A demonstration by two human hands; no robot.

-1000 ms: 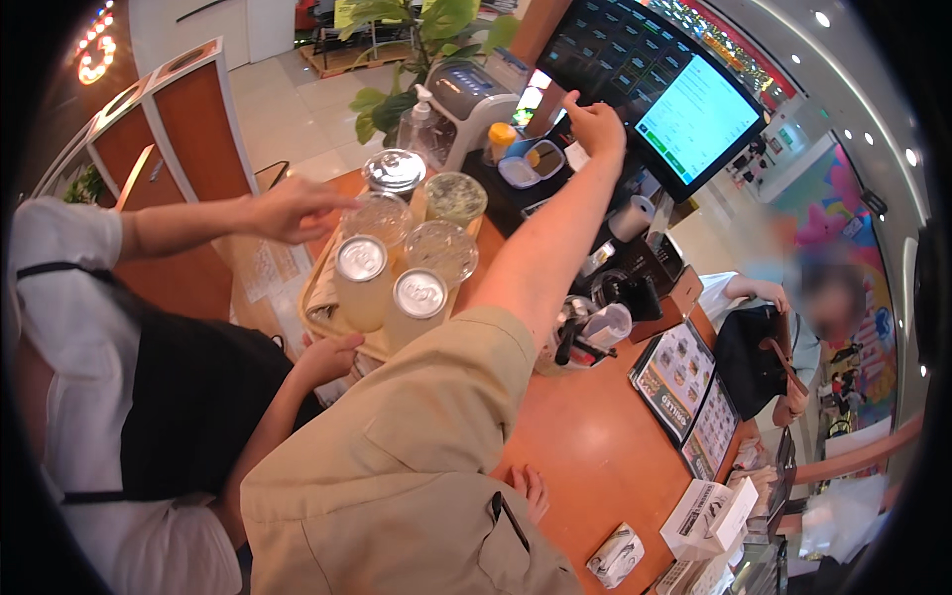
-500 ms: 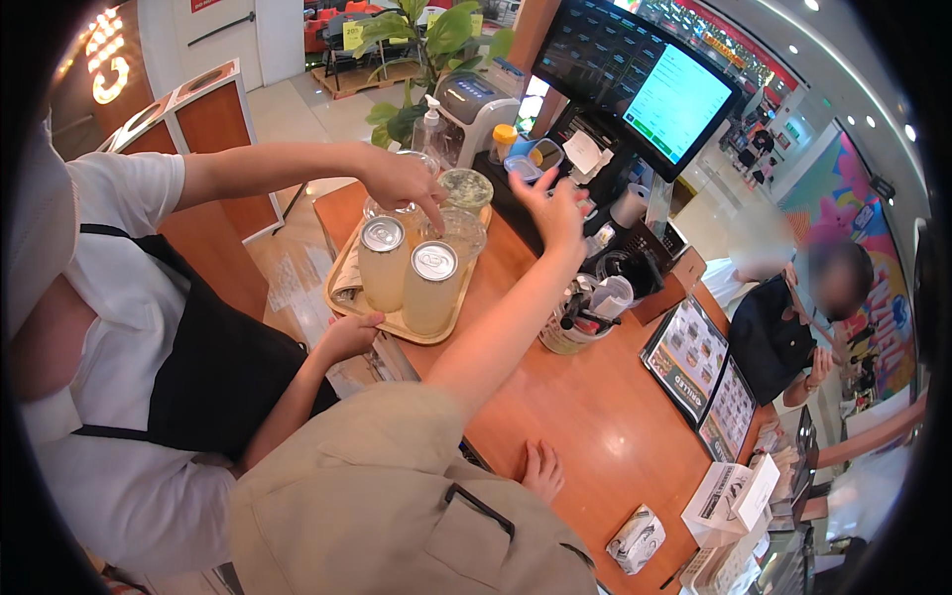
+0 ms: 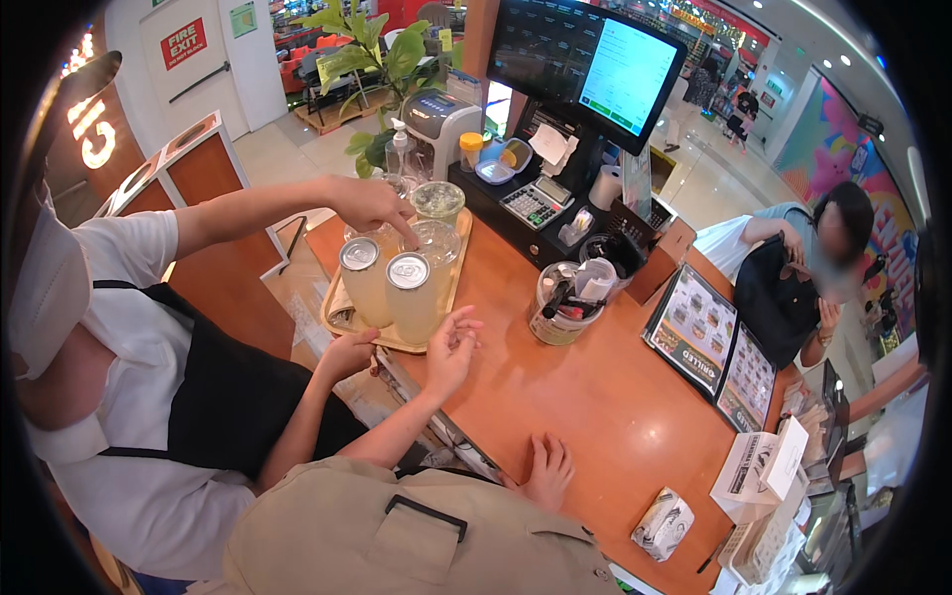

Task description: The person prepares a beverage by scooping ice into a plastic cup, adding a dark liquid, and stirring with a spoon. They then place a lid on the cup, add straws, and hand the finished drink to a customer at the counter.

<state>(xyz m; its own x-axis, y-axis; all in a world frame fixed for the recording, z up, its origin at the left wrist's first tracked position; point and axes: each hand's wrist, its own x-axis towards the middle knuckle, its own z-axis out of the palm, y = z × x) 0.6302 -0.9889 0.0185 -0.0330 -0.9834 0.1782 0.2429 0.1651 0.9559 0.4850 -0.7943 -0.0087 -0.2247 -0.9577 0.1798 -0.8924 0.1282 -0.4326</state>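
My left hand is raised beside the near right edge of a yellowish tray, its fingers loosely bent and apart, holding nothing. My right hand rests on the wooden counter with spread fingers. On the tray stand two can-shaped clear drink containers with silver pull-tab lids: the nearer and the other, both with pale yellow drink. Behind them are clear-lidded cups, one with a greenish top. A co-worker's hand points down at a clear lid; their other hand is at the tray's near edge.
Across the counter stand a tub of pens, an open menu, a wrapped packet and a white box. Farther back are a calculator and a monitor. Another person stands across the counter.
My left hand has drawn back from near the monitor toward me, down beside the tray. My right hand stays on the counter. The co-worker's pointing hand remains over the cups.
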